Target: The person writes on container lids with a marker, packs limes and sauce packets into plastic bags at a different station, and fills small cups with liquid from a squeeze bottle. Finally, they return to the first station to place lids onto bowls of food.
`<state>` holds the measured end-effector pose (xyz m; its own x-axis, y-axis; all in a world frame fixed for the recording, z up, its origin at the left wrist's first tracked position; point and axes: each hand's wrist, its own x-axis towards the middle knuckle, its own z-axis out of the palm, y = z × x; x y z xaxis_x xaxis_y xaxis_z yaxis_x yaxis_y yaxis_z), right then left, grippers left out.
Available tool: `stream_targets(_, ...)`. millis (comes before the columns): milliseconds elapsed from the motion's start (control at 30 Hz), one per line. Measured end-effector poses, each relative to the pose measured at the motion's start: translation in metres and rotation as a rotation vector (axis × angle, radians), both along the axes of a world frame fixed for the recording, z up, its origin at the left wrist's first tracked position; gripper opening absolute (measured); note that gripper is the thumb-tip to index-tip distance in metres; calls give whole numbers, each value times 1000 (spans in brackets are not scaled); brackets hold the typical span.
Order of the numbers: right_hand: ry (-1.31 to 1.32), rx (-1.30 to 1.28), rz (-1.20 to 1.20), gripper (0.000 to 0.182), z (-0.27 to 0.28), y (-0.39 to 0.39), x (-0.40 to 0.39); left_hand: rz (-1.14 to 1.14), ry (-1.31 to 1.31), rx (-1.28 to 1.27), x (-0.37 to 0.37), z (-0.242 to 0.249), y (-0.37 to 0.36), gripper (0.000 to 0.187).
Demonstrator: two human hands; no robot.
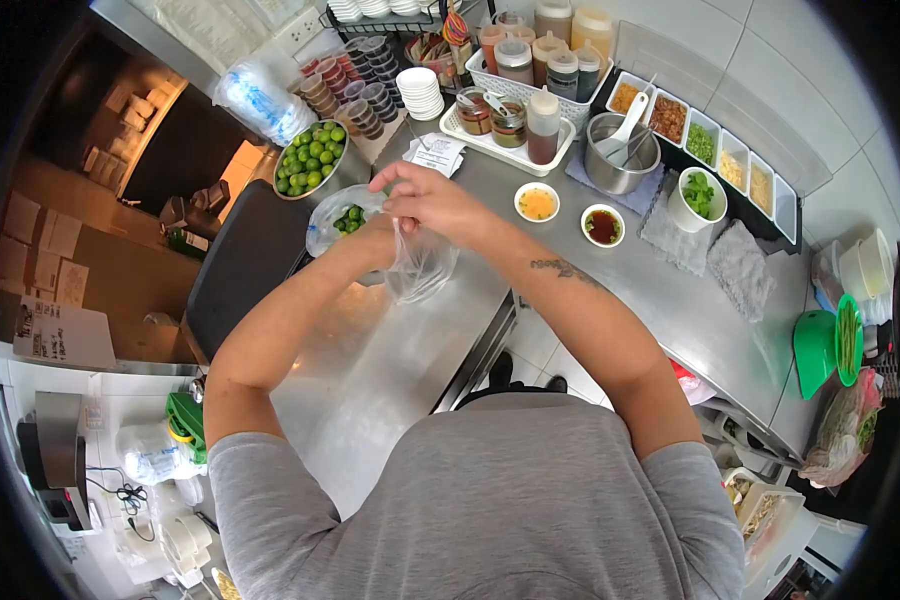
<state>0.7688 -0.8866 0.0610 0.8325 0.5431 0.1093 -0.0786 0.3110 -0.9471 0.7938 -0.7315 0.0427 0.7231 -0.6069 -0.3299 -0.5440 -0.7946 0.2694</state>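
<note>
A clear plastic bag [422, 268] hangs from my two hands, which are close together over the steel counter. My left hand [375, 243] is closed at the bag's top edge, its fingers partly behind the other hand. Fingers bent, my right hand [432, 203] pinches the same plastic just above. Beyond them lies another clear bag [322, 232] holding small green limes [350, 219]. A steel bowl [346, 172] heaped with whole limes [310, 158] stands behind it.
Two small sauce bowls [537, 203] [602, 227] sit right of my hands, near a steel pot [621, 178] with utensils. A white cup [697, 200] of green leaves stands on grey cloths [740, 268]. A black tray [240, 265] is at left.
</note>
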Motion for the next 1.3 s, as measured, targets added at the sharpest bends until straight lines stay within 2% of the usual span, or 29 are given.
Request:
stream_targets(67,-31,-29,-90,32,-4,-14,-5,122,35,217,-11,30,-20,28)
stream_targets(167,-171,-168,-103,37,-39,-22,-10,-155,39,163,4,31,21,29)
stream_targets(267,-410,-489,-128,37,-98,-14,-11,-170,168,-2,1,45,35,29)
stream_targets(300,-501,-617,-145,36,-101,-11,-14,-197,163,-55,-4,47,37,28)
stream_targets(367,-375,-502,-216,32,-108,-7,-22,-247,150,-159,-18,47,39,26)
stream_targets(400,-308,-444,-250,31,-108,-5,-26,-228,147,-127,-18,41,40,26)
stream_targets(467,-345,-486,-308,28,-113,-1,-29,-193,148,-65,-14,23,40,25)
stream_targets(567,-455,-575,-426,26,-116,4,-32,-233,13,201,-9,20,40,21)
stream_targets(600,-500,-606,-471,26,-116,6,-33,-241,-6,205,-11,19,40,21)
stream_targets(667,-465,-564,-458,27,-116,6,-31,-259,-48,216,-15,21,40,22)
stream_targets(767,-391,-437,-468,29,-107,7,-25,-62,-10,-17,-20,42,46,22)
stream_targets(867,-416,-356,-441,32,-66,7,-29,-85,54,-181,-39,60,64,19)
stream_targets(967,-447,-392,-245,31,-77,9,-4,-211,-120,135,-58,60,60,12)
stream_targets(1000,-451,-416,-153,30,-83,11,6,-163,-129,39,-60,73,57,10)
stream_targets(1067,-294,-253,-195,26,-53,3,0,-66,-145,-152,-62,106,52,6)
stream_targets(1100,-211,-174,-213,24,-41,-1,-5,-85,-224,-196,-60,106,55,6)
stream_targets(1200,-193,-203,-191,17,-37,-8,-2,-130,-277,-47,-54,115,59,7)
stream_targets(1233,-200,-212,-198,17,-35,-11,-1,-172,-329,-124,-52,122,61,7)
stream_targets(1300,-202,-219,-219,16,-33,-14,-5,-104,-250,-105,-56,133,54,8)
